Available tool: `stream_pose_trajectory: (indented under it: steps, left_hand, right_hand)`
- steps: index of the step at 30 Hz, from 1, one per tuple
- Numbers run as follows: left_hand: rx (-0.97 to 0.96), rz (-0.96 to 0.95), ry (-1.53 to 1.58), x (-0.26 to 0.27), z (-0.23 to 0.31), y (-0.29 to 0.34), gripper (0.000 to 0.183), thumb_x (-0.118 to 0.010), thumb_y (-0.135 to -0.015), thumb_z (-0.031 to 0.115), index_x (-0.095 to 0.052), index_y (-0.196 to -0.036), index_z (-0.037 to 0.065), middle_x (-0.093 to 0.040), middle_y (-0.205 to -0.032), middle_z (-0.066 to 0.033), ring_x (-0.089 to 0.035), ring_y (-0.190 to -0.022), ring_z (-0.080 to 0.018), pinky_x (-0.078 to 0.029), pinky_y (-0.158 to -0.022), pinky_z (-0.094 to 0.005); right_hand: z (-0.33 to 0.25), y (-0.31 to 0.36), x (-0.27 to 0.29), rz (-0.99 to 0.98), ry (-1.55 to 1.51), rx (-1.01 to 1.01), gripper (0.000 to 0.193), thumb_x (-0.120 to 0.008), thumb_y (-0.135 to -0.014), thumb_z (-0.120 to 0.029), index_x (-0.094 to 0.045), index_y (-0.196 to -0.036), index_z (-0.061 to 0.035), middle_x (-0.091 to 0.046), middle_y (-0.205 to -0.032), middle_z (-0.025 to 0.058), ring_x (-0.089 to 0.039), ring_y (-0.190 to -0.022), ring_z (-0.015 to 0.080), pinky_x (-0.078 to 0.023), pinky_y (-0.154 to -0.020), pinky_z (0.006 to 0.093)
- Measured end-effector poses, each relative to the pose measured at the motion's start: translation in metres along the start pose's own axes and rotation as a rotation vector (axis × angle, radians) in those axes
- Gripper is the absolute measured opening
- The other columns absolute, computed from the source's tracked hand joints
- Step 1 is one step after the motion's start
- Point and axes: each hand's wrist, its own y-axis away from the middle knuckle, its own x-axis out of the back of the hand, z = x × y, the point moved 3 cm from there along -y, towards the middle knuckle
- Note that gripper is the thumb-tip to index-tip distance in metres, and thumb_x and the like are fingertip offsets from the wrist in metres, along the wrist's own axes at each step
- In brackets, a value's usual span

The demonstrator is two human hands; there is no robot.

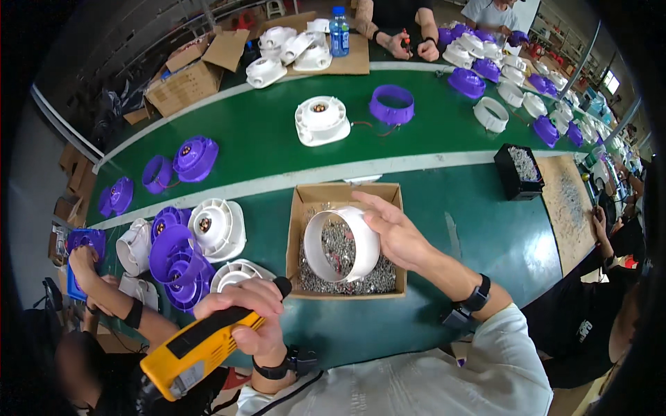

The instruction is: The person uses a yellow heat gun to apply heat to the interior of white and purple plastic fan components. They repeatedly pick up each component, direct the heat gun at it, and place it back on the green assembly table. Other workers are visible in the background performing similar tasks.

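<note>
My left hand (255, 315) is wrapped round a yellow and black electric screwdriver (198, 350), its dark tip end pointing up toward the box. My right hand (397, 234) grips a white plastic ring (369, 251) by its right side, thumb and fingers at the rim. The ring is held tilted above an open cardboard box (295, 239), its opening facing me. A layer of many small metal screws (312, 283) covers the box bottom and shows through the ring. Just left of the box lies a white ribbed fan housing (239, 272), partly hidden behind my left hand.
Purple and white housings (218, 229) crowd the table's left. Beyond a pale rail, a green conveyor (257, 132) carries a white motor housing (322, 120) and a purple ring (391, 105). A black bin (519, 172) of small parts stands right. Co-workers' hands (409, 47) are across and at both sides.
</note>
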Motion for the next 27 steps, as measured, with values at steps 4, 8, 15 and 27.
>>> stream_pose_trajectory:
  steps: [4, 8, 15, 27]
  left_hand:
    - [0.014, -0.027, 0.015, -0.002, 0.012, -0.008, 0.044, -0.051, -0.092, 0.043, -0.036, -0.113, 0.007, -0.049, -0.059, -0.0065, -0.044, -0.041, -0.0155, -0.038, -0.038, -0.0268]
    - [0.087, -0.047, 0.028, -0.010, 0.018, -0.011, 0.046, -0.052, -0.092, 0.043, -0.034, -0.112, 0.006, -0.052, -0.060, -0.0071, -0.048, -0.043, -0.0157, -0.040, -0.039, -0.0273]
    - [0.267, -0.160, 0.033, -0.043, 0.003, -0.008, 0.048, -0.048, -0.092, 0.046, -0.034, -0.113, 0.005, -0.045, -0.057, -0.0038, -0.040, -0.037, -0.0137, -0.036, -0.037, -0.0275]
    - [0.393, -0.256, -0.083, -0.084, -0.022, 0.001, 0.053, -0.050, -0.091, 0.049, -0.035, -0.114, 0.004, -0.044, -0.056, -0.0032, -0.041, -0.041, -0.0141, -0.037, -0.041, -0.0283]
  right_hand:
    - [-0.016, 0.014, 0.004, -0.008, 0.864, 0.312, 0.041, -0.045, -0.092, -0.005, -0.042, -0.133, -0.0001, -0.043, -0.133, 0.0221, -0.044, -0.123, 0.0306, -0.037, -0.102, 0.0394]
    - [-0.043, 0.038, -0.021, -0.056, 1.546, 0.670, 0.045, -0.056, -0.077, -0.001, -0.051, -0.121, 0.0060, -0.044, -0.129, 0.0261, -0.043, -0.122, 0.0362, -0.030, -0.107, 0.0449]
    - [-0.004, 0.050, -0.015, -0.424, 1.748, 0.503, 0.025, -0.061, -0.076, -0.010, -0.062, -0.096, 0.0039, -0.058, -0.105, 0.0144, -0.054, -0.107, 0.0265, -0.032, -0.107, 0.0434]
    - [0.015, 0.028, 0.002, -0.417, 1.535, 0.574, 0.016, -0.059, -0.079, -0.019, -0.064, -0.074, -0.0037, -0.062, -0.076, 0.0105, -0.062, -0.075, 0.0285, -0.046, -0.076, 0.0409]
